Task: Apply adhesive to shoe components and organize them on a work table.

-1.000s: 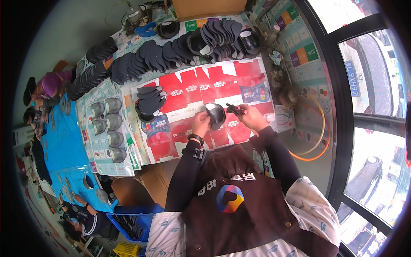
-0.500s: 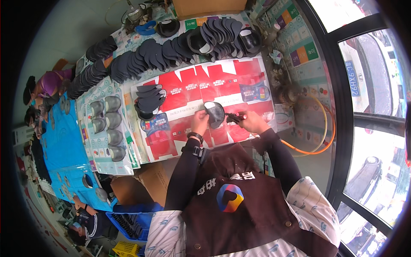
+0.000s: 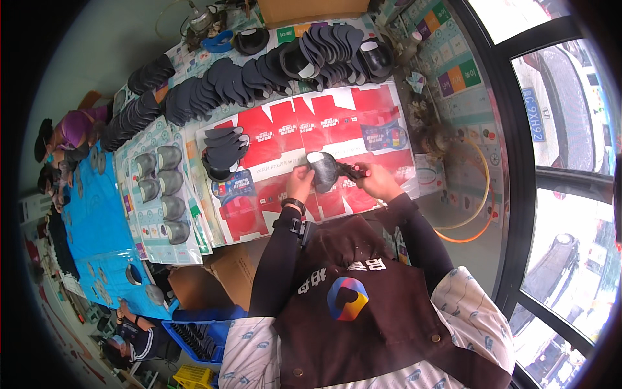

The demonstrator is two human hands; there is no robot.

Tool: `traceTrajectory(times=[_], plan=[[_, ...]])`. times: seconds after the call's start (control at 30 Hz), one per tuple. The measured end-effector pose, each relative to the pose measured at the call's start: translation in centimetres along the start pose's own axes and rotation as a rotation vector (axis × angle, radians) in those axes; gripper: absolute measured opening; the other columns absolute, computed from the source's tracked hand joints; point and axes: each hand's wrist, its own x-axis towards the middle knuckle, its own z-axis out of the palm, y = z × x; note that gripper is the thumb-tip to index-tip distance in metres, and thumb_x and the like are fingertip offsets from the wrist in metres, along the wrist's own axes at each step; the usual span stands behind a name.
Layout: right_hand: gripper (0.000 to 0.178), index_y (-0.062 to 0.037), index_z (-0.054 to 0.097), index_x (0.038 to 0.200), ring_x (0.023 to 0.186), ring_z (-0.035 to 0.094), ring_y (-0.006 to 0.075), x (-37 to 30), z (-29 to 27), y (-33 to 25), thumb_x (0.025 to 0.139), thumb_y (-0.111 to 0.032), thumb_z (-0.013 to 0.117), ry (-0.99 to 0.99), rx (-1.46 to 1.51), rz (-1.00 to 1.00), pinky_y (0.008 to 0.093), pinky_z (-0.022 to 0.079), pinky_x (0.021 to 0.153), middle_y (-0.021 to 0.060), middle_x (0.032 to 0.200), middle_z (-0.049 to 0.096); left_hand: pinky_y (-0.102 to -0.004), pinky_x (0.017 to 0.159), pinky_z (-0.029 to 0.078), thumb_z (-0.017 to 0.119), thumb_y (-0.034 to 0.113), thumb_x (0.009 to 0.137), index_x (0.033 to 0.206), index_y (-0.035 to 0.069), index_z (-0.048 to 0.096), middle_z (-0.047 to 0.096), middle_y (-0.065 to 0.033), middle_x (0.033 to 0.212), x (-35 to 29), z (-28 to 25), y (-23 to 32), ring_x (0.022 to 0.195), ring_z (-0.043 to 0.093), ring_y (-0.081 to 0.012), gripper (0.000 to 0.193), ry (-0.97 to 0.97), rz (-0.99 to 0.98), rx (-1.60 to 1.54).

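My left hand (image 3: 299, 184) pinches the left edge of a dark grey, curved cup-shaped piece (image 3: 325, 175) with a pale patch at its top. In my right hand (image 3: 381, 185) is a small black spray-gun-like tool (image 3: 351, 171), fingers closed around it. Its front end points at the right side of the cup piece and sits very close; whether they touch I cannot tell. Both hands are over a red and white printed sheet (image 3: 278, 126). To the left on that sheet lies a small stack of dark curved pads (image 3: 224, 148).
Long rows of dark pads (image 3: 227, 81) line the far side of the table. Grey cup pieces (image 3: 172, 183) lie on a sheet to the left. An orange hose (image 3: 463, 240) loops at right, near the window frame (image 3: 512, 162). Other people sit by a blue table (image 3: 97, 214).
The cup piece has turned slightly in my left hand, and the tool has come in closer to its right side. The orange hose has sunk lower.
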Motion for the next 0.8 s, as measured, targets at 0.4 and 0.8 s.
traceTrajectory(times=[0.4,0.8], plan=[[0.026,-0.0027,0.070,0.107,0.095,0.064,0.0485,-0.5,0.2,0.4,0.091,-0.020,0.058,0.074,-0.046,-0.020,0.0538,0.051,0.080,0.0289,0.095,0.067,-0.0306,0.068,0.058,0.076,0.021,0.094,0.125,-0.001,0.059,0.071,-0.0085,0.106,-0.9,0.5,1.7,0.084,0.069,-0.0151,0.041,-0.042,-0.039,0.013],[0.037,-0.0014,0.069,0.118,0.077,0.070,0.0420,-1.3,1.3,0.5,0.086,-0.017,0.058,-0.146,0.009,0.163,0.0476,0.055,0.071,0.0286,0.086,0.069,-0.0398,0.083,0.056,0.085,0.029,0.080,0.116,0.001,0.064,0.074,-0.0154,0.101,-1.5,0.8,2.4,0.092,0.072,-0.0293,0.050,0.109,0.129,0.289]])
